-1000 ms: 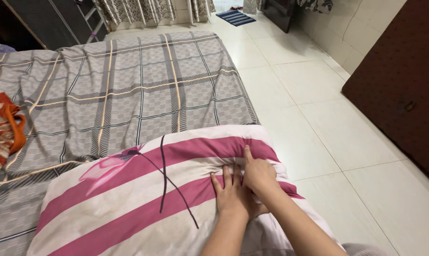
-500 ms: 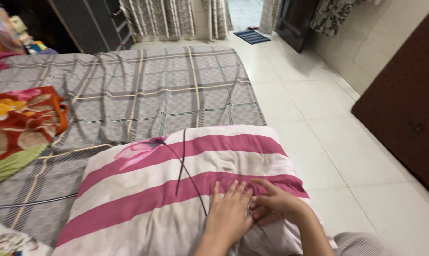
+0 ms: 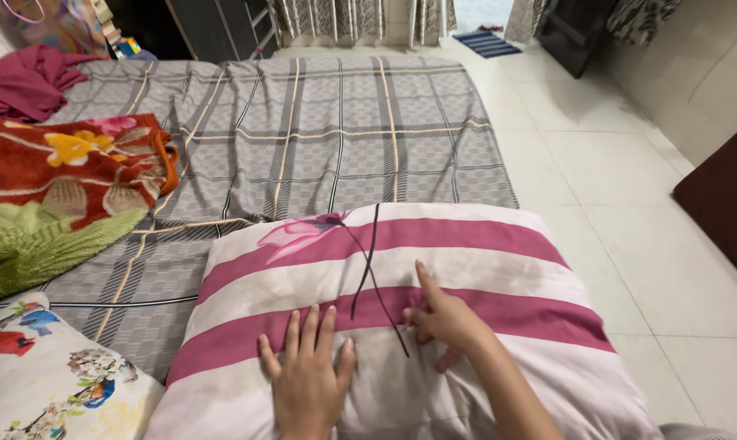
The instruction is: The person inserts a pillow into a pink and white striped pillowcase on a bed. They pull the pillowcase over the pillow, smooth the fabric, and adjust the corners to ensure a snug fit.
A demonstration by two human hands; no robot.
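The left hand lies flat and open on the pillow, fingers spread, gripping nothing. Just to its right, the right hand rests on the same cover with its forefinger stretched forward and the other fingers curled loosely under; whether they pinch any cloth cannot be told. The pink-and-white striped pillow sits directly beneath both hands, at the near end of the grey checked bedsheet. It looks like the cover is being smoothed; finishing would call for sweeping both palms outward. Left of the hands lie a bird-printed pillow and a red flowered blanket.
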